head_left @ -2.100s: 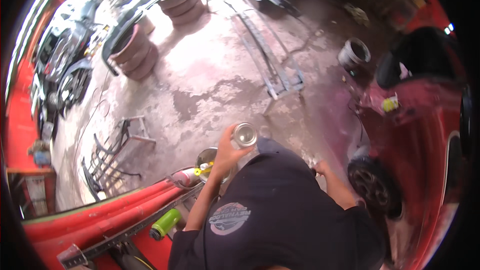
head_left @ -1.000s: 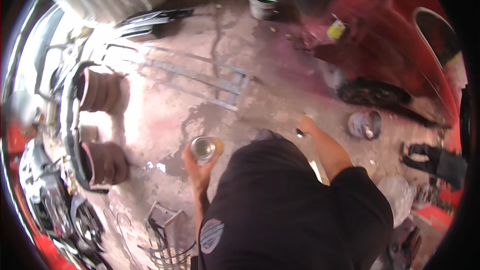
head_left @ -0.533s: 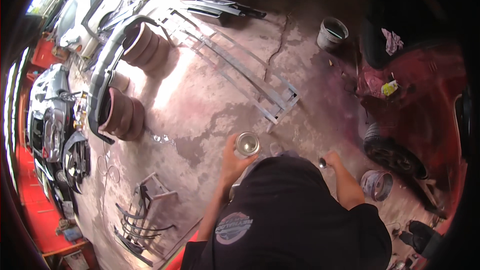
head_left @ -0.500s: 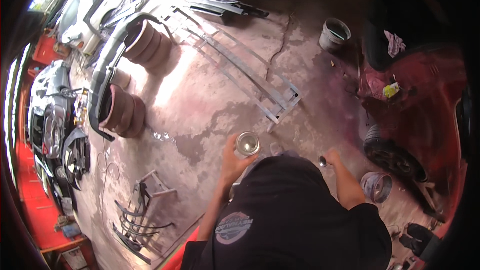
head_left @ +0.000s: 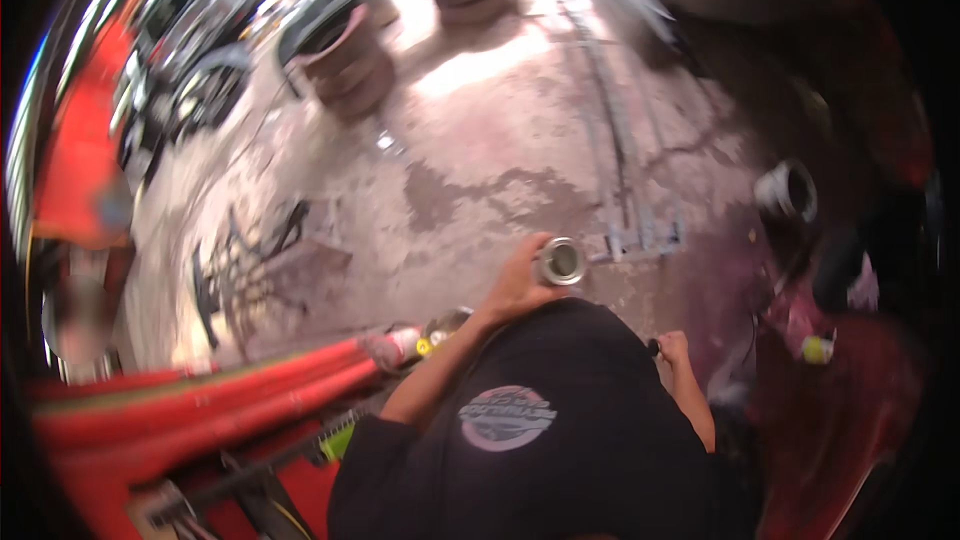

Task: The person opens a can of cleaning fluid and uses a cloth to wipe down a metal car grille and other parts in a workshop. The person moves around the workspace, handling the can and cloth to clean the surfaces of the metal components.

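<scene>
Blotched concrete floor [head_left: 430,280] across the middle, with red car bodywork [head_left: 850,410] at four o'clock and a long red panel [head_left: 200,402] at eight. Low grey metal frame [head_left: 610,120] between one and two o'clock, ribbed brown stack [head_left: 350,75] near eleven, pale pail [head_left: 772,195] between two and three. Left hand [head_left: 518,278] just off centre toward four o'clock, fingers clamped around the side of a silver-rimmed can [head_left: 562,261], mouth upward. Probably light and stiff, likelier to dent than break, perhaps slippery on smooth metal. Cannot make out any contents; best kept level, held by the side wall below the rim. Right hand [head_left: 676,348] also near four o'clock, farther out, fingers curled together on a small dark object [head_left: 655,347], too blurred to identify; presumably light, easily kept within a fist.
</scene>
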A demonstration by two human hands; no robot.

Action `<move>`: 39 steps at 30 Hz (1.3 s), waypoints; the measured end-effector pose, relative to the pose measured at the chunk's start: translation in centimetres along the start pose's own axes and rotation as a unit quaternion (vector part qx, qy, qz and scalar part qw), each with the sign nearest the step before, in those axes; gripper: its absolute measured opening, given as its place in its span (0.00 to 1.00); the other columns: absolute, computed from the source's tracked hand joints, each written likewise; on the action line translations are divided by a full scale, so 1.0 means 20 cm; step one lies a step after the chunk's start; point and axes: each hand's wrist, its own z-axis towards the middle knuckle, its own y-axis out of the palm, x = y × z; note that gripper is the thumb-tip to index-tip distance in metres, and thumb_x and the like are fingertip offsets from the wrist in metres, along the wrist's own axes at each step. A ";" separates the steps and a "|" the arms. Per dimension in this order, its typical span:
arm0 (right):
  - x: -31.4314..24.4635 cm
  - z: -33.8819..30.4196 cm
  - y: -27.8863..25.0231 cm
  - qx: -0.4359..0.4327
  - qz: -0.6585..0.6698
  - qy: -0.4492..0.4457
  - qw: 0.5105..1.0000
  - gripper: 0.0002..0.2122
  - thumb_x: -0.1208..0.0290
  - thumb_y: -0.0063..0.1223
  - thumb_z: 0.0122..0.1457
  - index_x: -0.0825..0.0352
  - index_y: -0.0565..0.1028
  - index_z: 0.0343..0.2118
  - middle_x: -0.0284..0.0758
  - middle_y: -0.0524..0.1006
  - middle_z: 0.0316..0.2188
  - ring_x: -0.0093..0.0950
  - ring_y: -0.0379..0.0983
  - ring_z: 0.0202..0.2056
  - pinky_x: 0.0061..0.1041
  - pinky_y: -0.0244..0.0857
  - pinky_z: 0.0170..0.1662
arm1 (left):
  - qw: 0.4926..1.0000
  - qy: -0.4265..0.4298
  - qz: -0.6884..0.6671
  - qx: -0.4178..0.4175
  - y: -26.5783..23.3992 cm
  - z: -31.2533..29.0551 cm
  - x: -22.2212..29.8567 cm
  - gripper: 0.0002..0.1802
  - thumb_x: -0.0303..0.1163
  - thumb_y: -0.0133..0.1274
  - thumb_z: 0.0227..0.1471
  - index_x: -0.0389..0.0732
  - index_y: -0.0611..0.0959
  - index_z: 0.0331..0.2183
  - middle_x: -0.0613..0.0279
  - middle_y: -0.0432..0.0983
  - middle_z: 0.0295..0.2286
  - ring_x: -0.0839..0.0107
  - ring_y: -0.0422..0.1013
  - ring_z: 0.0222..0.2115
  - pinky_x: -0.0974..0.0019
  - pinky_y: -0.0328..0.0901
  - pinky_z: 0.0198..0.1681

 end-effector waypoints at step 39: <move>-0.37 0.13 -0.33 -0.116 0.076 -0.107 0.985 0.14 0.71 0.53 0.58 0.73 0.75 0.17 0.34 0.71 0.11 0.26 0.68 0.10 0.28 0.61 0.13 | 0.977 0.017 -0.029 0.212 0.13 -0.39 -0.07 0.36 0.28 0.69 0.37 0.36 0.75 0.50 0.47 0.75 0.45 0.49 0.73 0.49 0.56 0.68 0.53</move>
